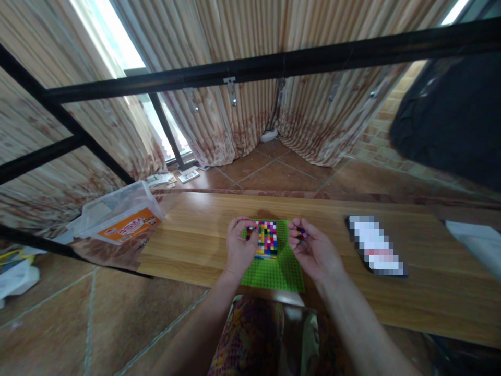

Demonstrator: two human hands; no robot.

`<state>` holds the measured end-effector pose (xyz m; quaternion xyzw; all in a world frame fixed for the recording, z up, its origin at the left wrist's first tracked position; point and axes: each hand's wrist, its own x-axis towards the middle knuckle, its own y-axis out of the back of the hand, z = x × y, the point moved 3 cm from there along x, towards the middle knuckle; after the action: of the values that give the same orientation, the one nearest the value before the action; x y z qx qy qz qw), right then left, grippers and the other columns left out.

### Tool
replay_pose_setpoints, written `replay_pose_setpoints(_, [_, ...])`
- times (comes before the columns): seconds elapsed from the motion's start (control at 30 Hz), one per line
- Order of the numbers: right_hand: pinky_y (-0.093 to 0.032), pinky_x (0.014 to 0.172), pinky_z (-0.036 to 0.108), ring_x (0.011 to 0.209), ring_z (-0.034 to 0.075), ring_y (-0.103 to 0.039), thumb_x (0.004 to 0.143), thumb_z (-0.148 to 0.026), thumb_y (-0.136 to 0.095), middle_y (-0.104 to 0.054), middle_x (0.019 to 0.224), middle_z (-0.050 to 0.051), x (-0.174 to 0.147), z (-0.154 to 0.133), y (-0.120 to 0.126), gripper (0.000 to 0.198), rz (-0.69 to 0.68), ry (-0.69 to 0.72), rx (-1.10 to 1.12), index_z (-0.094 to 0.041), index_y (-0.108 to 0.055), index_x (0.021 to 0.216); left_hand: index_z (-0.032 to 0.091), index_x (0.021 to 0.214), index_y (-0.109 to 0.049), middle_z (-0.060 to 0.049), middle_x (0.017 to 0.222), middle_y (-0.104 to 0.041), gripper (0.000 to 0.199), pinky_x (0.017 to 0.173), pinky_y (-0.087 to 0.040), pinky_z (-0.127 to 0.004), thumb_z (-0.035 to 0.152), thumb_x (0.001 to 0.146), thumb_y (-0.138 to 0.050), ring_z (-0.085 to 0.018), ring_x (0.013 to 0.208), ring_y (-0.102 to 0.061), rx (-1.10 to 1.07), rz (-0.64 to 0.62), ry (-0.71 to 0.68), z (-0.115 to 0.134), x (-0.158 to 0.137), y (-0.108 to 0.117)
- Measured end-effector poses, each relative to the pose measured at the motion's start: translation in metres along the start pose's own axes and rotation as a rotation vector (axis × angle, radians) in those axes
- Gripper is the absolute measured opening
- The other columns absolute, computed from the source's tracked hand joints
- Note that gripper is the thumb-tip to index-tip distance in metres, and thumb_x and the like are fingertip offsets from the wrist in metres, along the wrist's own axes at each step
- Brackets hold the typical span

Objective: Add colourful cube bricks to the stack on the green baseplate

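A green studded baseplate [274,277] lies on the table in front of me. On its upper left part stands a block of small multicoloured toy bricks [268,239], tightly packed. My left hand [240,245] is at the left edge of this block, its thumb and fingers bent together in a pinch. Whatever sits between those fingertips is too small and too covered to make out. Over the right side of the baseplate my right hand [311,248] is turned partly palm up, with several small toy bricks [301,233] held in its curled fingers.
A phone [376,245] lies on the wooden table [188,224] at the right, with white paper [475,237] beyond it. To the left is a clear plastic box [121,214] with an orange label. A black metal bar [254,65] crosses ahead, before the curtains.
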<state>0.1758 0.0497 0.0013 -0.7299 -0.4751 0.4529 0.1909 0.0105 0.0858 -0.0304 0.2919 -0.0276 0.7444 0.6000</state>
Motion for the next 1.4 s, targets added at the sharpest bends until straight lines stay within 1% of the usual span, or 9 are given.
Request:
replay_pose_setpoints(0.3, [-0.044,0.041,0.01,0.05,0.004,-0.051,0.088,-0.012,-0.051,-0.062,0.065,0.002,0.001,0.0,0.001,0.019,0.015,-0.004,-0.009,-0.012,-0.063,0.074,0.02,0.085,-0.065,-0.004,0.099,-0.062,0.017,0.092,-0.045,-0.034,0.009,0.075,-0.058,-0.017,0.098,-0.058,-0.047,-0.017,0.016,-0.002,-0.001,0.003])
replay_pose_setpoints(0.4, [-0.044,0.041,0.01,0.051,0.005,-0.051,0.088,-0.013,-0.051,-0.063,0.066,0.002,0.001,0.0,0.001,0.019,0.011,-0.001,-0.01,-0.012,-0.063,0.074,0.021,0.091,-0.064,-0.004,0.102,-0.062,0.023,0.093,-0.045,-0.034,0.007,0.075,-0.054,-0.017,0.099,-0.058,-0.084,-0.039,0.058,-0.003,-0.001,0.004])
replay_pose_setpoints(0.5, [-0.044,0.041,0.011,0.051,0.004,-0.051,0.089,-0.013,-0.051,-0.062,0.066,0.002,0.0,-0.001,0.001,0.02,0.011,-0.005,-0.01,-0.012,-0.063,0.073,0.021,0.096,-0.064,-0.004,0.101,-0.064,0.022,0.093,-0.046,-0.033,0.012,0.078,-0.054,-0.017,0.099,-0.059,-0.122,-0.071,0.126,-0.007,0.0,0.0])
replay_pose_setpoints(0.67, [-0.043,0.041,0.011,0.05,0.005,-0.051,0.088,-0.013,-0.051,-0.062,0.065,0.002,-0.001,-0.001,0.0,0.019,0.002,0.005,-0.011,-0.012,-0.063,0.073,0.019,0.095,-0.066,-0.004,0.092,-0.067,0.017,0.082,-0.049,-0.03,0.024,0.081,-0.058,-0.016,0.09,-0.061,-0.158,-0.109,0.239,-0.016,0.006,-0.011])
replay_pose_setpoints(0.9, [-0.048,0.044,0.012,0.05,0.006,-0.054,0.087,-0.016,-0.055,-0.065,0.067,0.002,0.003,0.0,0.005,0.016,-0.026,0.023,-0.004,-0.014,-0.065,0.075,0.019,0.09,-0.069,0.0,0.075,-0.067,0.016,0.06,-0.048,-0.023,0.023,0.078,-0.058,-0.012,0.065,-0.058,-0.231,-0.134,0.344,-0.016,0.007,-0.015])
replay_pose_setpoints(1.07, [-0.059,0.066,0.021,0.075,0.014,-0.069,0.092,-0.031,-0.051,-0.072,0.084,0.01,0.0,-0.001,0.002,0.025,-0.068,0.042,0.02,-0.015,-0.067,0.084,0.019,0.086,-0.069,0.0,0.076,-0.068,0.014,0.061,-0.049,-0.023,0.021,0.077,-0.059,-0.011,0.065,-0.06,-0.244,-0.128,0.338,-0.013,0.009,-0.015])
replay_pose_setpoints(1.23, [-0.059,0.081,0.028,0.097,0.018,-0.069,0.098,-0.044,-0.034,-0.073,0.096,0.012,-0.006,-0.003,-0.005,0.043,-0.136,0.009,0.036,-0.017,-0.067,0.093,0.018,0.087,-0.068,-0.002,0.08,-0.069,0.013,0.069,-0.051,-0.026,0.021,0.079,-0.058,-0.013,0.072,-0.062,-0.217,-0.145,0.313,-0.017,0.01,-0.016])
replay_pose_setpoints(1.3, [-0.058,0.084,0.031,0.101,0.019,-0.068,0.097,-0.046,-0.033,-0.073,0.099,0.012,-0.007,-0.004,-0.006,0.045,-0.151,0.009,0.045,-0.017,-0.067,0.095,0.018,0.092,-0.068,-0.004,0.087,-0.069,0.015,0.079,-0.051,-0.031,0.02,0.08,-0.058,-0.016,0.081,-0.063,-0.132,-0.121,0.239,-0.014,0.01,-0.011])
replay_pose_setpoints(1.4, [-0.057,0.087,0.032,0.104,0.02,-0.066,0.096,-0.048,-0.036,-0.072,0.102,0.013,-0.006,-0.004,-0.006,0.045,-0.176,0.021,0.068,-0.016,-0.066,0.096,0.02,0.103,-0.067,-0.007,0.108,-0.065,0.022,0.097,-0.044,-0.039,0.023,0.081,-0.061,-0.021,0.106,-0.058,0.048,-0.018,0.03,0.007,0.007,0.001])
